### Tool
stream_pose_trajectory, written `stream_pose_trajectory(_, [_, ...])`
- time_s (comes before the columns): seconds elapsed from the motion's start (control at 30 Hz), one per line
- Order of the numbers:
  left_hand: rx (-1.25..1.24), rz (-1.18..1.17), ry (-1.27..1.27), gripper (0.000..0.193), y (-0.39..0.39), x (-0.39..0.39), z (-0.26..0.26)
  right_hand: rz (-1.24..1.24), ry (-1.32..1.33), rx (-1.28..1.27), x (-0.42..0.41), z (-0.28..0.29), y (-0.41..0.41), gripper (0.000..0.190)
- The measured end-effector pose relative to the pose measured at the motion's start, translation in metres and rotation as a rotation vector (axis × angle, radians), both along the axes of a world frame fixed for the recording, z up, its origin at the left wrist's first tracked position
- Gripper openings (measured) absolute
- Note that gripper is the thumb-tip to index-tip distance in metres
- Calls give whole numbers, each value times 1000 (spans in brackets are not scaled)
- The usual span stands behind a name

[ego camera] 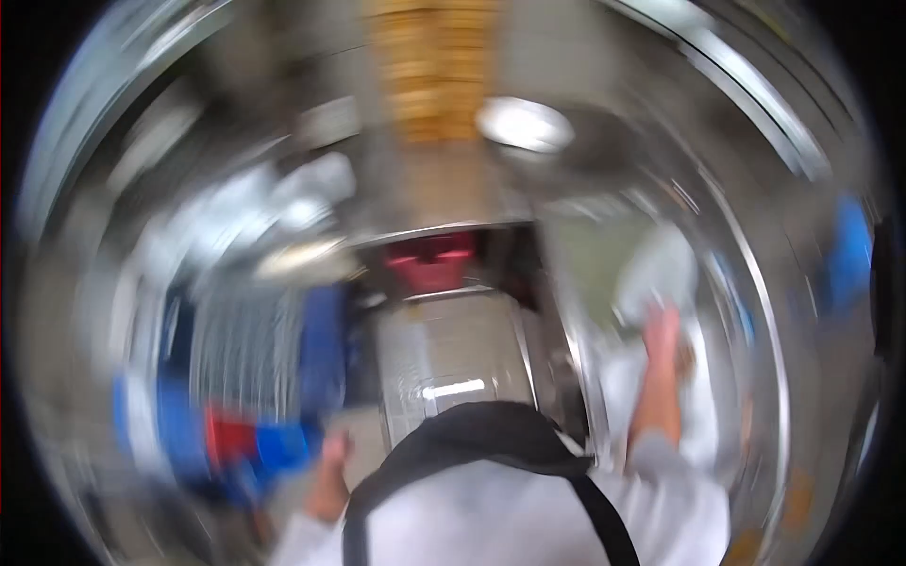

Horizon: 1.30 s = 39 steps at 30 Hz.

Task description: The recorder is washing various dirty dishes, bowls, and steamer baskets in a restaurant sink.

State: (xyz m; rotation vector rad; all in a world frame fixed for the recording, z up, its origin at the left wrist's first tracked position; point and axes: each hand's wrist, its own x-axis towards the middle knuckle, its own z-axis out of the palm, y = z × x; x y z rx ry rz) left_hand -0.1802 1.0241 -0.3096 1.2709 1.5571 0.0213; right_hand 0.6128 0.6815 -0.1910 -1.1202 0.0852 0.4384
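Strong motion blur covers the whole head view. My right hand [662, 322] reaches forward over the counter on the right, its fingers meeting the near edge of a pale, whitish thing [658, 272]. Blur hides whether the fingers grip that thing or only touch it. Beneath my right forearm lies a white surface [616, 382], and a greenish board or panel [598, 251] is farther forward. My left hand [336, 449] hangs low beside my dark apron [488, 431], nearest to a blue object [283, 446]. Its fingers are too smeared to read.
A metal counter edge [577, 354] runs along my right side. Ahead stand a red container [432, 262] and a stack of yellow-brown crates or boxes [435, 71]. To the left are a ribbed grey thing [248, 347], a blue upright thing [322, 347] and a red object [230, 435].
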Motion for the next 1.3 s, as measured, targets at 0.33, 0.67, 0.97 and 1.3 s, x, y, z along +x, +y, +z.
stream_pose_trajectory(0.33, [205, -654, -27, 30, 205, 185, -5, -729, -164, -110, -205, 193, -124, 33])
stream_pose_trajectory(0.67, [460, -1017, -232, 32, 138, 342, 49, -1198, 154, 35, -369, 139, -286, 37])
stream_pose_trajectory(0.97, [651, -1140, -228, 36, 68, 404, 74, -1527, 32, 548, -410, 94, -382, 42])
stream_pose_trajectory(1.3, [785, -1183, -245, 42, 43, 456, 88, -1710, -34, 1062, -444, 85, -440, 44])
